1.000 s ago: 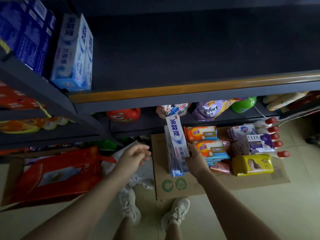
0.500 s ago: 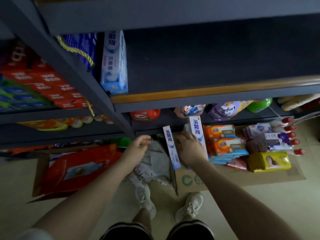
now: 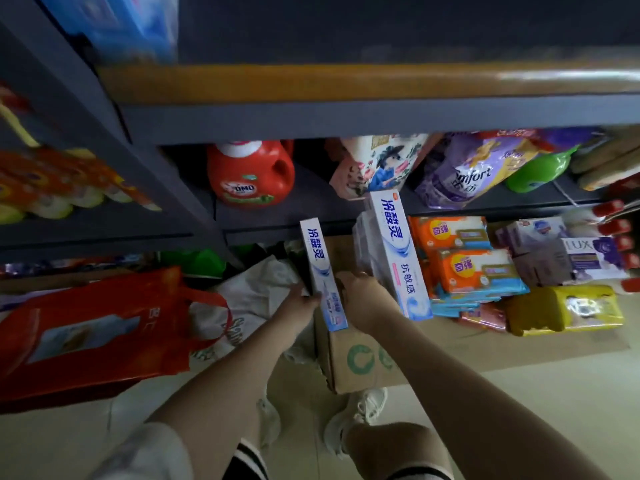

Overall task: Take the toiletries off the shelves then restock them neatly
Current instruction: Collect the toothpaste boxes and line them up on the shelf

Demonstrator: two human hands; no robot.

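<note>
A white and blue toothpaste box (image 3: 321, 268) stands on end over the cardboard sheet (image 3: 360, 362) on the floor. My left hand (image 3: 300, 302) grips its lower left side. To its right a stack of the same toothpaste boxes (image 3: 393, 251) leans upright. My right hand (image 3: 367, 299) sits between the single box and the stack, fingers curled round the stack's lower edge. Orange soap packs (image 3: 465, 268), a LUX box (image 3: 585, 258) and a yellow pack (image 3: 568, 311) lie on the cardboard. The upper shelf (image 3: 346, 81) shows blurred blue boxes (image 3: 131, 26) at its left.
The lower shelf holds a red OMO bottle (image 3: 252, 174), a purple Comfort bag (image 3: 467, 174) and a green bottle (image 3: 540, 171). A red bag (image 3: 97, 334) and a white cloth bag (image 3: 256, 299) lie on the floor at left. My shoes stand below the cardboard.
One toothpaste box has been split off the stack. My left hand, free a second ago, came across and now grips that box. The view has dipped towards the floor.
</note>
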